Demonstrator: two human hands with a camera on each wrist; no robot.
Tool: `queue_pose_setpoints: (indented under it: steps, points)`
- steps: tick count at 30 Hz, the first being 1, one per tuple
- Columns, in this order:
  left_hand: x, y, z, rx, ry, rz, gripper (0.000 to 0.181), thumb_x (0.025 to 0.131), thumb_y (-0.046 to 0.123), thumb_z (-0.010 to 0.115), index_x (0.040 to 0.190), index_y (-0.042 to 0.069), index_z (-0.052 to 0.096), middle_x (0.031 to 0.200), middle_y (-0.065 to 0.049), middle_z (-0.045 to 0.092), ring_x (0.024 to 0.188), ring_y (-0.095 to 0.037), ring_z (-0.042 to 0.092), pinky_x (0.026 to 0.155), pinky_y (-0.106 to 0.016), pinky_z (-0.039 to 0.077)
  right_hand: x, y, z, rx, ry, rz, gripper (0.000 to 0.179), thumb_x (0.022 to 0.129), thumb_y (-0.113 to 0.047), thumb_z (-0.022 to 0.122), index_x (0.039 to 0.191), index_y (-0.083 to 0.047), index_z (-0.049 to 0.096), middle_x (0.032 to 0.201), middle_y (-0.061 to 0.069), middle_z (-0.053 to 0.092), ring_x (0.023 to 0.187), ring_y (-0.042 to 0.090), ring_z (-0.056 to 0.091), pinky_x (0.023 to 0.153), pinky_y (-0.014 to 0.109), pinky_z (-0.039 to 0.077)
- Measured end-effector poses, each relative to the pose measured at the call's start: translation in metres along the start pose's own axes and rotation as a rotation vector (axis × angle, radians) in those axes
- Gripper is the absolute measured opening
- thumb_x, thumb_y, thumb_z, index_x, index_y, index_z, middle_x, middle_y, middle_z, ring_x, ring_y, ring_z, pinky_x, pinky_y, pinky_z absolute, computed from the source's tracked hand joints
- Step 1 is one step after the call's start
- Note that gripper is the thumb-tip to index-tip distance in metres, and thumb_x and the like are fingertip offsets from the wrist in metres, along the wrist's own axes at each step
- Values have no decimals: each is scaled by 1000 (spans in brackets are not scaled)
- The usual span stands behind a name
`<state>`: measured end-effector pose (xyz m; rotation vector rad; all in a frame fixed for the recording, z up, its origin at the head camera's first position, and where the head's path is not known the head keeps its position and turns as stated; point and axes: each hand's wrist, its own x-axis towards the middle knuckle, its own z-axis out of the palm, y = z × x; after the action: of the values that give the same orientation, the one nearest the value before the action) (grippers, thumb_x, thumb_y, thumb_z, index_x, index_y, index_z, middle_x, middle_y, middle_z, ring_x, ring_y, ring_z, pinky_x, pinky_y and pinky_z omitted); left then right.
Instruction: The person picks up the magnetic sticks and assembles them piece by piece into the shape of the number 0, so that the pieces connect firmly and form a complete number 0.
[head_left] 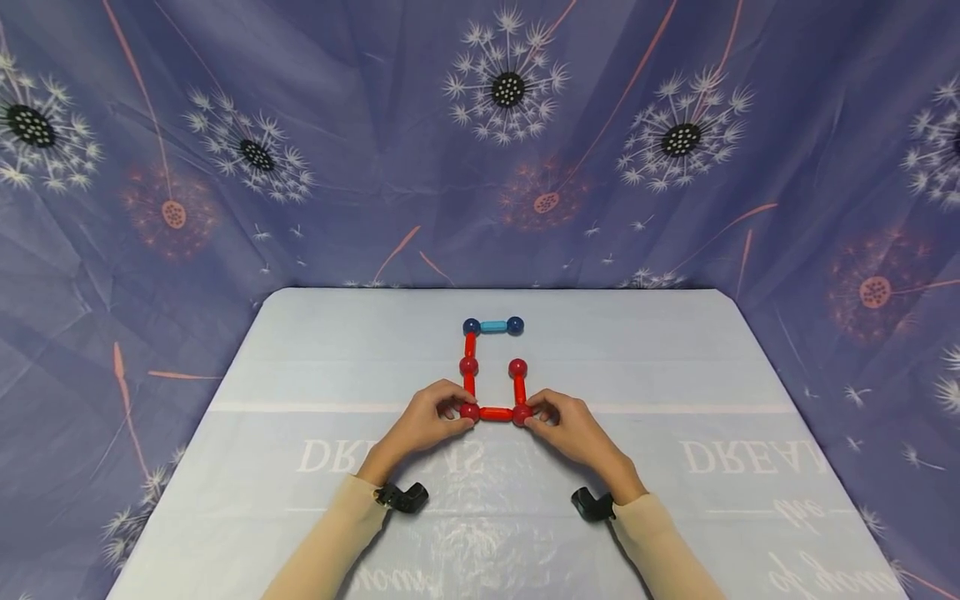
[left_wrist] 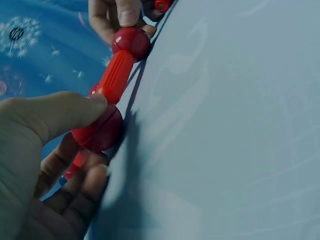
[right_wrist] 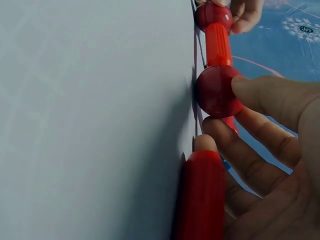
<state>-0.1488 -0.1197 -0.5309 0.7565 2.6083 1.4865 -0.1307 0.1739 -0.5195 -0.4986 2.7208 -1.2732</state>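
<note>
Red and blue balls joined by rods form a figure on the white tabletop. My left hand (head_left: 431,417) pinches its lower left red ball (left_wrist: 102,131) between thumb and fingers. Across from it, my right hand (head_left: 567,423) pinches the lower right red ball (right_wrist: 218,92). A red rod (head_left: 496,413) links these two balls. Another red rod (right_wrist: 201,195) lies by the right hand's curled fingers in the right wrist view; the head view hides it. Above the right ball, an upright red rod (head_left: 520,388) ends in a red ball (head_left: 517,367).
On the left side, red rods (head_left: 470,345) run up through a middle red ball (head_left: 468,366) to a dark blue ball (head_left: 471,327). A light blue rod (head_left: 493,327) joins it to a second dark blue ball (head_left: 515,325). Behind the table (head_left: 337,350) hangs a dandelion-patterned cloth (head_left: 360,167).
</note>
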Motion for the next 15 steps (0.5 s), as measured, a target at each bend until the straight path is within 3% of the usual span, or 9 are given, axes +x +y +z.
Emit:
queue_pose_setpoints:
  steps: [7, 11, 15]
  points:
    - [-7, -9, 2, -122, 9, -51, 32, 86, 11, 84, 117, 10, 74, 110, -7, 71, 89, -24, 65, 79, -27, 55, -10, 0, -14, -74, 7, 14, 24, 90, -15, 80, 114, -13, 73, 104, -1, 73, 92, 15, 63, 84, 36, 56]
    - [-8, -11, 4, -131, 22, -80, 32, 87, 13, 84, 117, 12, 74, 107, -5, 70, 90, -21, 64, 80, -25, 54, -18, 5, -22, -102, -18, 0, 26, 88, -13, 81, 113, -12, 73, 108, 0, 73, 97, 18, 63, 88, 40, 56]
    - [-8, -10, 7, -105, 44, -117, 32, 86, 16, 85, 116, 15, 75, 102, -1, 69, 86, -15, 62, 79, -23, 52, -23, 11, -27, -109, -51, -28, 19, 88, -8, 80, 105, -14, 76, 106, -3, 73, 94, 15, 64, 86, 36, 56]
